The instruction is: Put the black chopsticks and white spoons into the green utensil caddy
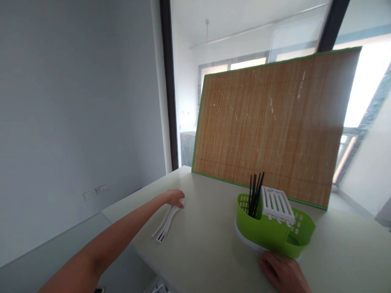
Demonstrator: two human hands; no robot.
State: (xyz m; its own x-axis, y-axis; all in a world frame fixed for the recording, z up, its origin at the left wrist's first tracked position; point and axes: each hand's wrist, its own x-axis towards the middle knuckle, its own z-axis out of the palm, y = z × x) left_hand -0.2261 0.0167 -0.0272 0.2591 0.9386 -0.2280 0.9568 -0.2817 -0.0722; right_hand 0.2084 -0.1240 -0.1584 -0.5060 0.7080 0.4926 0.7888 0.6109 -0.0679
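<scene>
My left hand reaches to the left part of the table, its fingers closed round the far end of a small bundle of slim white utensils. Their near ends carry dark marks and fan out slightly on the tabletop; the ends under my fingers are hidden. Down at the front, my right hand rests with curled fingers against the base of a green utensil holder. What those fingers hold, if anything, is out of sight. Several black chopsticks stand in the holder's left compartment, beside a white slotted rack.
A bamboo mat with green edging leans upright at the back of the white table. Behind it is a glass partition with dark frames. A grey wall with sockets lies to the left.
</scene>
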